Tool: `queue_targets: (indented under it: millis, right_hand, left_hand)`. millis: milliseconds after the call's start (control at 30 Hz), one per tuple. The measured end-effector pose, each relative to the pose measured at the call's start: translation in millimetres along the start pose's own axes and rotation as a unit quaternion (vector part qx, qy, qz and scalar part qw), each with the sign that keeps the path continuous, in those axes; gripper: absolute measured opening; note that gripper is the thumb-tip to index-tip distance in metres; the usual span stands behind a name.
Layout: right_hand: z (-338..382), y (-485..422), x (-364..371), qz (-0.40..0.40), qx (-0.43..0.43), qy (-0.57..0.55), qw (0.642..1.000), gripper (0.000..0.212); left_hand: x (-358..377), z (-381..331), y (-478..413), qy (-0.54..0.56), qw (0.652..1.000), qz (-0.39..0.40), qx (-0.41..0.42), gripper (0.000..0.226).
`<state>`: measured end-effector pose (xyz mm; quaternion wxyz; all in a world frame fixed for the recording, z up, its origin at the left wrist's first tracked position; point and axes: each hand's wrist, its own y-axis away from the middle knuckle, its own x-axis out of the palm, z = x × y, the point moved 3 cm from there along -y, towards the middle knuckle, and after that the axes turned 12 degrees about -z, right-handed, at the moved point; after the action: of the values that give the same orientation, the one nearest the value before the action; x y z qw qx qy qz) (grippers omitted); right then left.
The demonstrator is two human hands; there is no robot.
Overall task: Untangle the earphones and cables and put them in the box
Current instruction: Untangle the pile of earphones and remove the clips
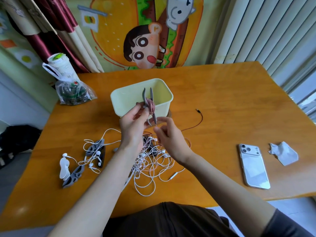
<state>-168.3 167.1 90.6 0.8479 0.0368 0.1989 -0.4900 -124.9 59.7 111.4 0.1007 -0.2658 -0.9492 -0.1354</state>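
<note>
You sit at an orange-brown wooden worktop. Behind its far edge hangs a bright cartoon cloth, printed with a burger and a cartoon boy. Off the worktop's far left corner, maroon and cream curtains fall in folds. Past its right side stand white vertical blinds, with daylight coming through the window. Below its near right edge you see pale floor.

A person seen from their own viewpoint: both forearms are bare down to the left hand and right hand. A dark grey short sleeve covers the right upper arm — and dark brownish-black clothing, softly creased, fills the lower middle.
</note>
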Motion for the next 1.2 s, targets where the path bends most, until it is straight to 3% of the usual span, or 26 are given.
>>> queue_targets:
  millis: [200, 333, 433, 600, 700, 867, 1200]
  right_hand:
    - [-16, 4, -17, 0.037, -0.003, 0.090, 0.995, 0.024]
    - [-23, 9, -27, 0.055, -0.036, 0.148, 0.987, 0.022]
    - [-15, 14, -28, 0.073, -0.100, 0.188, 0.974, 0.020]
    - [-4, 4, -39, 0.045, -0.168, 0.225, 0.959, 0.019]
    - [-7, -14, -55, -0.006, -0.153, 0.237, 0.959, 0.017]
    - [-16, -29, -68, -0.043, -0.109, 0.215, 0.969, 0.011]
    - [-26, -21, -58, -0.019, -0.062, 0.157, 0.986, 0.018]
  left_hand:
    - [-21, 1, -24, -0.022, 0.996, -0.077, 0.031, 0.026]
    - [-34, 8, -34, -0.168, 0.970, -0.101, 0.144, 0.024]
    - [-42, 22, -35, -0.294, 0.929, -0.070, 0.214, 0.021]
    - [-44, 46, -24, -0.403, 0.886, 0.048, 0.223, 0.024]
    - [-41, 47, -13, -0.396, 0.888, 0.130, 0.194, 0.032]
    - [-29, 41, 4, -0.299, 0.918, 0.251, 0.073, 0.041]
    - [-31, 37, 14, -0.139, 0.958, 0.248, -0.042, 0.029]
